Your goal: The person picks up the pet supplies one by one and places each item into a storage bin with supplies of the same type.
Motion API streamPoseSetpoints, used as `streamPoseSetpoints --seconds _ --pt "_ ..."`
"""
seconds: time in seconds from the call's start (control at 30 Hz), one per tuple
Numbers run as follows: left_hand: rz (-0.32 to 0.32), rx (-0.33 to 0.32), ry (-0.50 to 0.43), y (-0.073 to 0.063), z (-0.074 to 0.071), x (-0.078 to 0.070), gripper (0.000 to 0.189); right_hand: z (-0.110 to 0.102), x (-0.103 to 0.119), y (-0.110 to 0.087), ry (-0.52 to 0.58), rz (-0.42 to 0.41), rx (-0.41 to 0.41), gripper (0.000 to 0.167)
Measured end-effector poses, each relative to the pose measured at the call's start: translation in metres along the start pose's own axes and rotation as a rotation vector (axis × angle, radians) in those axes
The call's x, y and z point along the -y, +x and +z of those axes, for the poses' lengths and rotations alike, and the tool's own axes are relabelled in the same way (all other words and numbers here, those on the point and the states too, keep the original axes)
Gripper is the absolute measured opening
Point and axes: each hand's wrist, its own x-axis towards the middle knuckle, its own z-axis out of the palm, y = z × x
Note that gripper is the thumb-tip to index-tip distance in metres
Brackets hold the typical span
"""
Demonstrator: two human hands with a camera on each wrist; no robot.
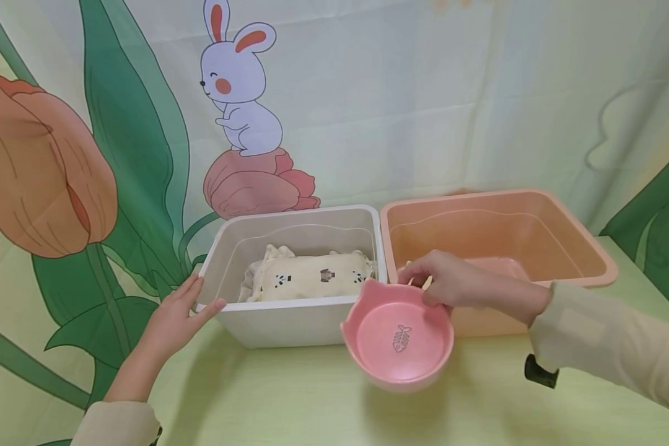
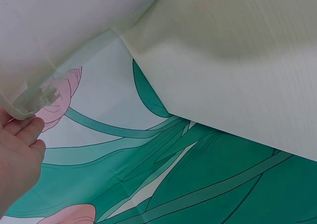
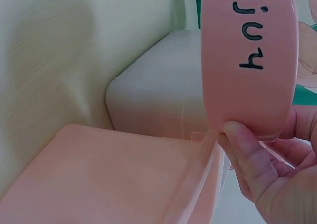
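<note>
My right hand (image 1: 451, 279) pinches the far edge of a pink cat-eared bowl (image 1: 401, 341) with a fishbone picture inside. The bowl is tilted and held up in front of the two bins, its inside towards me. In the right wrist view, thumb and fingers grip the bowl (image 3: 250, 85), and dark lettering shows on its outer side. My left hand (image 1: 173, 319) rests at the front left corner of a white bin (image 1: 295, 325), thumb and fingers spread and fairly straight. A cream cloth item with small animal prints (image 1: 312, 275) lies inside that bin.
An orange bin (image 1: 585, 248) stands to the right of the white one; part of its inside is hidden behind my right hand. Both sit on a pale green table (image 1: 290, 396). Behind hangs a printed curtain (image 1: 379, 105) with a rabbit and tulips.
</note>
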Motion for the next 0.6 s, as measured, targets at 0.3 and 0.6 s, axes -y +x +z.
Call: streamPoseSetpoints --seconds 0.3,0.6 --pt "-0.002 0.002 -0.002 -0.0017 -0.0022 -0.0027 0.08 -0.0031 -0.0025 0.0003 -0.013 -0.008 -0.017 0.043" --pt "0.014 -0.033 -0.019 -0.0019 -0.0005 -0.0016 0.081 -0.0089 -0.0018 -0.0019 -0.023 -0.018 -0.011 0.043"
